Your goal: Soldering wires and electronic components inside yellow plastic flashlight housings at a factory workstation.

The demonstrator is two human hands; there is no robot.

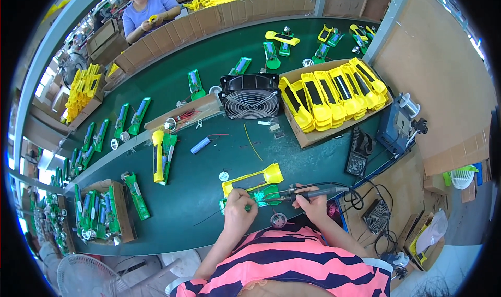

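My right hand point(314, 208) is closed around a soldering iron point(310, 193) with a dark handle and cable. Its tip points left, at a green lamp housing point(267, 197) with a circuit board on the table before me. My left hand point(240, 211) is curled at the left part of that housing, fingertips pinched together; what they grip is too small to make out. Just beyond lies a yellow lamp cover point(254, 180) with a dark panel, touching or close to the housing. A round lamp reflector point(278, 221) sits near the table's front edge.
Ahead stand a black fan point(250, 97) and a carton of yellow covers point(334, 96). A blue soldering station point(395, 126) with a wire reel is at right. Left are a box of green housings point(99, 216) and a blue battery cell point(201, 144). A co-worker point(148, 10) sits across.
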